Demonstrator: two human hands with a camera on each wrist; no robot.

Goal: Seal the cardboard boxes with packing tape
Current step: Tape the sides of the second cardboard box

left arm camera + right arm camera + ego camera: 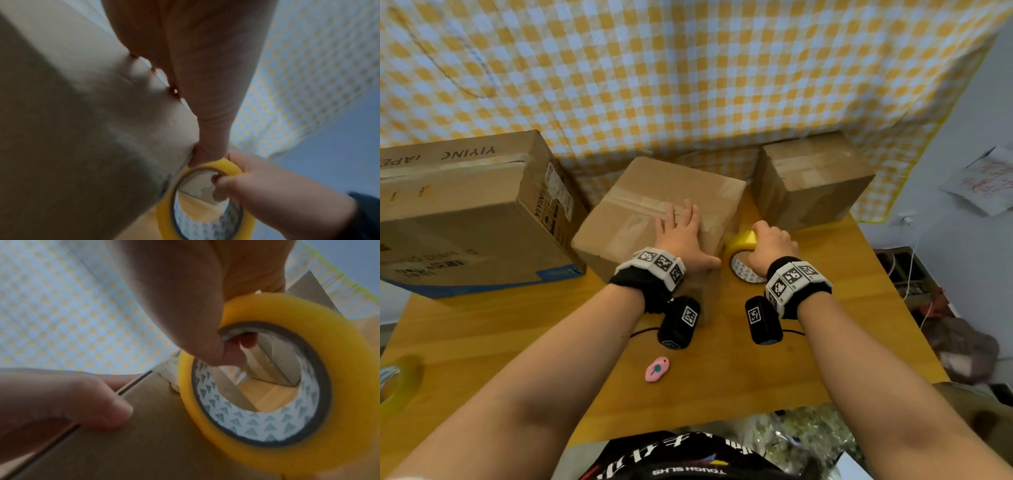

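My left hand [681, 236] presses flat on the box [640, 219]; my right hand [770, 246] grips the tape [743, 240] against its right side.

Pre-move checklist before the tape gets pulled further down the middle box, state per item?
1. Left hand flat on top of the middle box: ok.
2. Right hand grip on the tape roll, thumb through the core: ok.
3. Roll at the box's right edge: ok.
4. Tape strip attached to the box: cannot tell, blurred.
5. Pink cutter within reach on the table: ok.
6. Top seam fully covered: cannot tell.
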